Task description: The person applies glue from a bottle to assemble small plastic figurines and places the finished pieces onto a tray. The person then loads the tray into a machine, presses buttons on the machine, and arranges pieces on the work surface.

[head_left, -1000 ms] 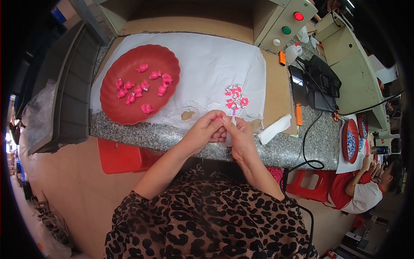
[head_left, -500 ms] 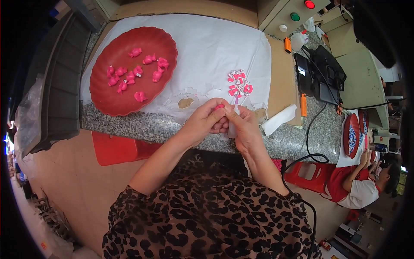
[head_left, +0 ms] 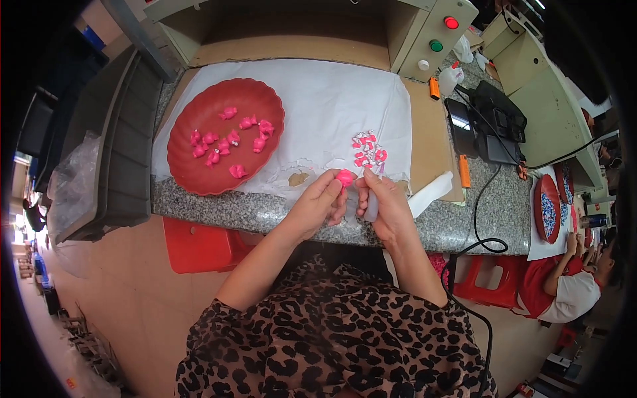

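Between the thumb and fingers of my left hand (head_left: pixel 317 205) is a small pink figure (head_left: pixel 344 177), held up over the table's front edge. My right hand (head_left: pixel 388 209), just beside it, is closed round a translucent small bottle (head_left: pixel 371 207) with a thin purplish tip. Whether its thumb and forefinger also pinch a tiny part I cannot make out. Beyond my hands lies a pile of small pink-and-white pieces (head_left: pixel 368 149) on white paper (head_left: pixel 318 99). To the left, a red scalloped tray (head_left: pixel 192 176) carries several pink figures (head_left: pixel 232 137).
A grey plastic bin (head_left: pixel 126 146) stands at the left. On the right are a crumpled white paper (head_left: pixel 431 194), orange tools (head_left: pixel 464 171), a black bag (head_left: pixel 501 113) and a hanging black cable (head_left: pixel 476 212). Another person (head_left: pixel 564 285) sits farther right by a red tray (head_left: pixel 547 209).
My hands have moved apart, and the pink figure now shows plainly in my left fingers. The bottle stays in my right hand. The whole view has shifted slightly.
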